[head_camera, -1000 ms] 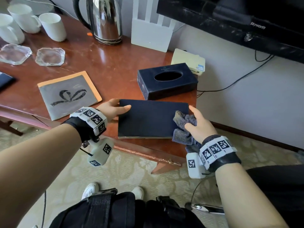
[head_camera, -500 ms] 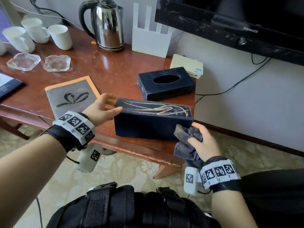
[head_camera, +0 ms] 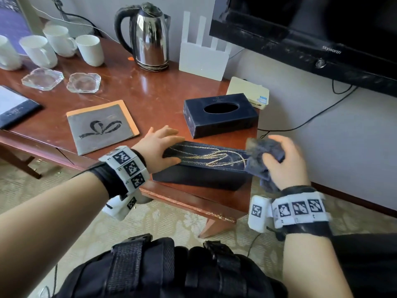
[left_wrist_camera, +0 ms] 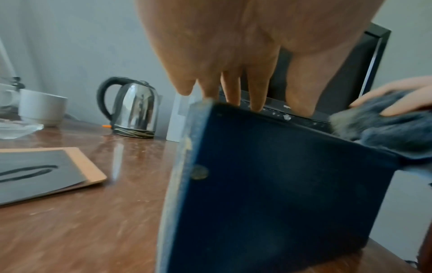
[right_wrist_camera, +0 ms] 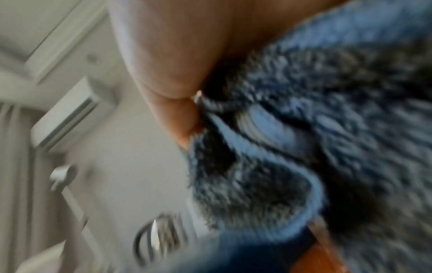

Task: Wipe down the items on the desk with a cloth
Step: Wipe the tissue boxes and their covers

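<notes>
on the desk [head_camera: 150, 97], left grip [head_camera: 159, 147] clasps the dark box [head_camera: 204, 168]; right grip [head_camera: 283, 162] clutches the cloth [head_camera: 257, 151].

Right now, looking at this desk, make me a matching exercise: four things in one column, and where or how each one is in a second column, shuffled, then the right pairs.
Things:
1. shiny steel kettle
2. fluffy grey-blue cloth
3. dark blue box with gold lines
4. dark blue tissue box with oval opening

States:
A. gripped in the right hand
B. at the back of the desk, by the wall
C. steadied at one end by the left hand
D. lying untouched behind the held box

Pairs: 1-B, 2-A, 3-C, 4-D
</notes>
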Demonstrator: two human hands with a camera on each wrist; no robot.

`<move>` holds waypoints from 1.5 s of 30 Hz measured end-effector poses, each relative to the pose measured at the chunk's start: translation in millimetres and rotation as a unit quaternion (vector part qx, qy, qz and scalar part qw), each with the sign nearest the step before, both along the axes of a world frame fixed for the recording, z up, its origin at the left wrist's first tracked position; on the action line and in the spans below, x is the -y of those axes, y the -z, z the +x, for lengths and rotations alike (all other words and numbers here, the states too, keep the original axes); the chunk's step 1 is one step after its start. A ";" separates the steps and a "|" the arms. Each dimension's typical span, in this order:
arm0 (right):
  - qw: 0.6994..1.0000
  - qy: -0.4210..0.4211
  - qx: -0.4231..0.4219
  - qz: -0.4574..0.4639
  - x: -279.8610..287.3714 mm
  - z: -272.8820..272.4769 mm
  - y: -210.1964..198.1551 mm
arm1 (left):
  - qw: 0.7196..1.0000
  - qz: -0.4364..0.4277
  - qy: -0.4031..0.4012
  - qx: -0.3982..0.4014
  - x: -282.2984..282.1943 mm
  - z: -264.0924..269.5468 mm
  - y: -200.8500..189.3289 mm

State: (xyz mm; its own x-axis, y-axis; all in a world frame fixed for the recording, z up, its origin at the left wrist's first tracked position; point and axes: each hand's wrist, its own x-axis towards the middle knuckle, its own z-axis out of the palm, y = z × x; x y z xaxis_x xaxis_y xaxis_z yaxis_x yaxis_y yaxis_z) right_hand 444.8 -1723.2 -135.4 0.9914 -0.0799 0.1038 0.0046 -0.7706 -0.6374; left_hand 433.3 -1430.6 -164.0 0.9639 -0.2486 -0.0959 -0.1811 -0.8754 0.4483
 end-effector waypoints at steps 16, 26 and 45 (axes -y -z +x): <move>0.957 -0.166 -0.099 -0.217 -2.6 19.5 -23.4 | 0.992 0.099 0.039 -0.064 27.0 4.2 -2.2; 0.938 -0.237 -0.099 -0.234 -4.8 -5.1 3.2 | 0.990 0.114 0.038 -0.076 28.9 3.6 -7.7; 0.977 -0.107 -0.103 -0.154 21.1 14.2 2.2 | 0.994 0.077 0.027 -0.074 28.1 5.8 -6.4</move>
State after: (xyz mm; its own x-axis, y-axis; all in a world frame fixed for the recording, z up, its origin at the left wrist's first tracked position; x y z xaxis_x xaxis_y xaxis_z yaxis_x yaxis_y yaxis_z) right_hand 459.0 -1744.4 -137.6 0.9844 0.1351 -0.1127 0.0830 -0.9213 -0.3798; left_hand 439.1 -1458.8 -157.5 0.9222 -0.2706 -0.2761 -0.1719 -0.9267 0.3341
